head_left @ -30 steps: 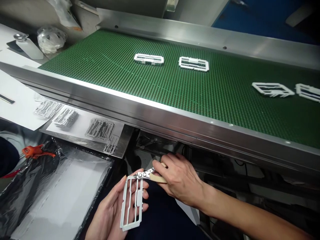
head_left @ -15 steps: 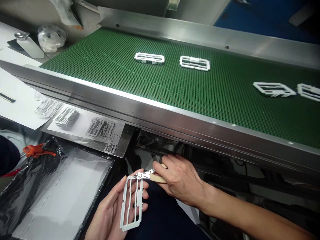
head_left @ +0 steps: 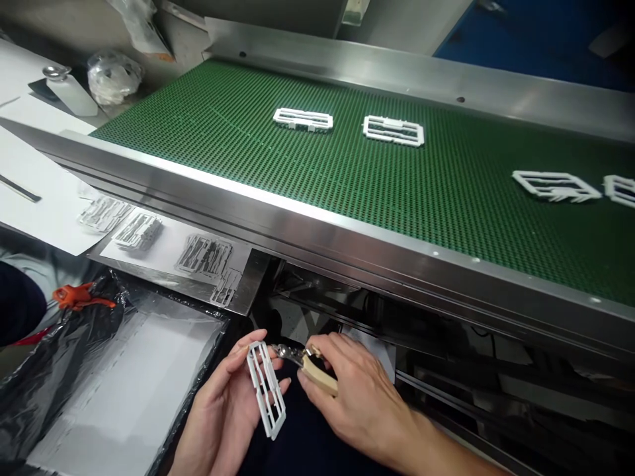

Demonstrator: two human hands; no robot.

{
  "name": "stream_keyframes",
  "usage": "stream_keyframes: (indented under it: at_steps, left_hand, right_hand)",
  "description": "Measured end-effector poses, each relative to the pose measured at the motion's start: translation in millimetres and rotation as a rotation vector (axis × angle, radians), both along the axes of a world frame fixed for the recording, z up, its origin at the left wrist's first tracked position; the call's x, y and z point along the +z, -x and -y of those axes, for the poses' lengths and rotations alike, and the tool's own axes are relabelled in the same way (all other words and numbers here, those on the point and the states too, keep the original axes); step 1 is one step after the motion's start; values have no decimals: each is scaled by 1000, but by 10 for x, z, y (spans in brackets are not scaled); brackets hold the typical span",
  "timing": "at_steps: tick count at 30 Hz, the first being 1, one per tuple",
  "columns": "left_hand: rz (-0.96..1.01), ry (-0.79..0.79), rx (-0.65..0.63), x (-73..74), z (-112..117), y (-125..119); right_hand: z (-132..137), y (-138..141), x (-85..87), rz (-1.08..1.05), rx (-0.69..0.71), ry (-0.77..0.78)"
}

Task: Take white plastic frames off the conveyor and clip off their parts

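Observation:
My left hand (head_left: 223,410) grips a white plastic frame (head_left: 266,389) with slotted bars, tilted on edge at the bottom centre. My right hand (head_left: 360,403) grips small cutters (head_left: 305,362) with tan handles; their metal jaws point left and meet the frame's upper end. Both hands are below the conveyor's steel front rail (head_left: 317,231). More white frames lie on the green belt: two near the middle (head_left: 302,119) (head_left: 393,130) and two at the right (head_left: 554,185) (head_left: 622,190).
A steel shelf with white paper (head_left: 163,248) holds several stacks of grey parts at the left. Below it a box lined with black and clear plastic (head_left: 119,383) stands open. An orange tool (head_left: 74,295) lies at the left edge. A bagged object (head_left: 113,76) sits at the back left.
Both hands have dropped lower. The frame in my left hand has turned from flat to edge-on, and the cutters have tilted with it. The view has shifted slightly.

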State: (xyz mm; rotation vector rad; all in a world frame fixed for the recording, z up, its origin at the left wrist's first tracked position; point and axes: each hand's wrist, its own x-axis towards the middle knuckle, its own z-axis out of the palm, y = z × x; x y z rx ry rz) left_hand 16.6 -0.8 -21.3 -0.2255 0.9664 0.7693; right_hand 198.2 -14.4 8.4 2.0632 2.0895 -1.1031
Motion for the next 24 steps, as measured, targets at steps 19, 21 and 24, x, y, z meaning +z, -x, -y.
stream_keyframes:
  at_steps: [19,21,24]
  left_hand:
    - [-188,-249,-51,-151,9,-46]
    - [-190,-245,-25,-160,4,-36]
    - [-186,-243,-21,-143,-10,-25]
  right_hand:
    - [171,106,12,-192,-151,144]
    - [166,89,32,-203,-182,130]
    - [153,85,57,-168,-192,142]
